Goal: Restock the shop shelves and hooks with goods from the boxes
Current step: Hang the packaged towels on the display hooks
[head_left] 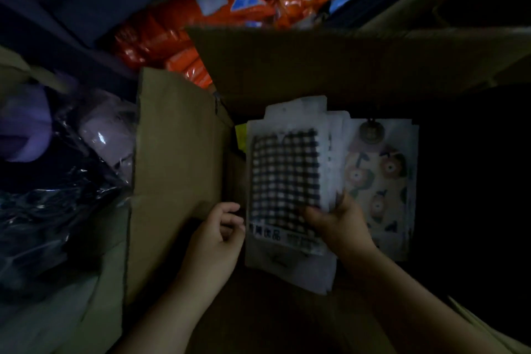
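Two hands work inside an open corrugated cardboard box [175, 152]. Right hand [336, 221] pinches a flat, glossy packet of black-and-white gingham cloth [284, 178], upright beside a floral-print packet [382, 181]. Left hand [218, 236], fingers loosely curled, touches the gingham packet's left edge.

Dim, underexposed view into my box.
Corners fall to black, edges bow from the wide lens; glare glints on plastic wrap [43, 195] at left, everything slightly soft.
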The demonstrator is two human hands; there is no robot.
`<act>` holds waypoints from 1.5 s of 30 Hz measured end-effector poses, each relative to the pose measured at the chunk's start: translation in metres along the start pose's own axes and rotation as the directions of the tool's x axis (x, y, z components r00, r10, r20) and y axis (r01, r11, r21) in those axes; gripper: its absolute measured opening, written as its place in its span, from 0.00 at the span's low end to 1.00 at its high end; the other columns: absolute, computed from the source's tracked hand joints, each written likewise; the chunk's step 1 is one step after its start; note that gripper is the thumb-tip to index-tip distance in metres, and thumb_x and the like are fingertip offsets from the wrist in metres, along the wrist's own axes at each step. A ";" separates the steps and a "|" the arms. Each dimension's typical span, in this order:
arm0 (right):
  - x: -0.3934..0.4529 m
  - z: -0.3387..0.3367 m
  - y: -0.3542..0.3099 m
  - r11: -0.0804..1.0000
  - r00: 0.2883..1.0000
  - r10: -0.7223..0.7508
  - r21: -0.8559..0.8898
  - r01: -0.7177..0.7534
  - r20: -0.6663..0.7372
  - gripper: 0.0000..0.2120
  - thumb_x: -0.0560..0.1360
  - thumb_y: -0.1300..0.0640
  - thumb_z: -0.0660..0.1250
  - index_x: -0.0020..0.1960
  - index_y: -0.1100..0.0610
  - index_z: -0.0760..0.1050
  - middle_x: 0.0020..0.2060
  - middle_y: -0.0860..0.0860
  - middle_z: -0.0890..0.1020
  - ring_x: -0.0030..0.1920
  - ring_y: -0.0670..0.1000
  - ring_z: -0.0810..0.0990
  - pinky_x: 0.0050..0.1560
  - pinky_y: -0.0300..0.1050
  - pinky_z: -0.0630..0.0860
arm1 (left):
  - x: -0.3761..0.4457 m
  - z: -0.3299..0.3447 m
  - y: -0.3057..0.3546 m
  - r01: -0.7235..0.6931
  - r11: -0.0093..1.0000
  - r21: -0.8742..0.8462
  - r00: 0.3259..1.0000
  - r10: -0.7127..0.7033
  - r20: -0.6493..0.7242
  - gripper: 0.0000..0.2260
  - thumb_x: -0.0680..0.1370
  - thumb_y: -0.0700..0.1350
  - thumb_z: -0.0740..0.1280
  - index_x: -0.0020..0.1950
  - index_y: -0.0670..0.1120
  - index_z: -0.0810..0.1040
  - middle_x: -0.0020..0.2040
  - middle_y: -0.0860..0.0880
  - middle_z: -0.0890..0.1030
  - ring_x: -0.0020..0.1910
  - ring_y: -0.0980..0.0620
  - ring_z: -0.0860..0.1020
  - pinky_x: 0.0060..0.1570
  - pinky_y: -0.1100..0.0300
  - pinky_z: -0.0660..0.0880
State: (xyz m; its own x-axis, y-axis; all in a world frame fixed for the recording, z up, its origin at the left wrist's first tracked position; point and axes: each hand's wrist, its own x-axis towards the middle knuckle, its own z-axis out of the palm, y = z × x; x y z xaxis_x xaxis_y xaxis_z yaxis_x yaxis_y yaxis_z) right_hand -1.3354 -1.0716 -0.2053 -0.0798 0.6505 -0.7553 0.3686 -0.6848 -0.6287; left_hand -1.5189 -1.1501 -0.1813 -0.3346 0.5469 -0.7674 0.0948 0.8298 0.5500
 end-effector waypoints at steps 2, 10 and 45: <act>-0.039 -0.026 -0.030 0.995 0.999 0.031 0.091 -0.031 0.010 0.10 0.70 0.64 0.73 0.48 0.53 0.78 0.42 0.52 0.85 0.45 0.52 0.85 0.47 0.54 0.82 | -0.020 -0.003 0.018 0.032 0.999 0.031 0.999 -0.032 -0.009 0.14 0.78 0.43 0.66 0.60 0.57 0.69 0.58 0.56 0.74 0.54 0.56 0.74 0.50 0.60 0.70; -0.164 -0.113 -0.137 0.904 0.949 0.211 0.324 -0.281 0.235 0.38 0.52 0.61 0.84 0.59 0.58 0.74 0.44 0.57 0.86 0.42 0.58 0.85 0.36 0.51 0.81 | -0.122 -0.037 0.146 0.329 0.897 -0.295 0.873 -0.169 0.458 0.58 0.40 0.58 0.83 0.67 0.51 0.65 0.60 0.50 0.78 0.56 0.48 0.79 0.53 0.53 0.77; -0.540 -0.272 -0.578 0.505 0.532 -0.829 -0.175 0.845 0.174 0.12 0.79 0.52 0.62 0.44 0.53 0.82 0.37 0.53 0.85 0.38 0.54 0.82 0.43 0.49 0.77 | -0.489 -0.195 0.426 -0.548 0.704 -0.452 0.779 0.627 0.031 0.42 0.47 0.49 0.85 0.59 0.48 0.77 0.52 0.51 0.84 0.55 0.47 0.80 0.61 0.48 0.72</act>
State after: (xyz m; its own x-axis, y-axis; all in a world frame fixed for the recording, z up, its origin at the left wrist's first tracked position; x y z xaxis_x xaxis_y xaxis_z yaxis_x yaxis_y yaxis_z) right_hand -1.2536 -0.9380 0.6164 -0.5088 0.8565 0.0875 0.2809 0.2612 -0.9235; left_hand -1.4980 -1.0854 0.4928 -0.1718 0.9493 -0.2631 -0.1737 0.2337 0.9567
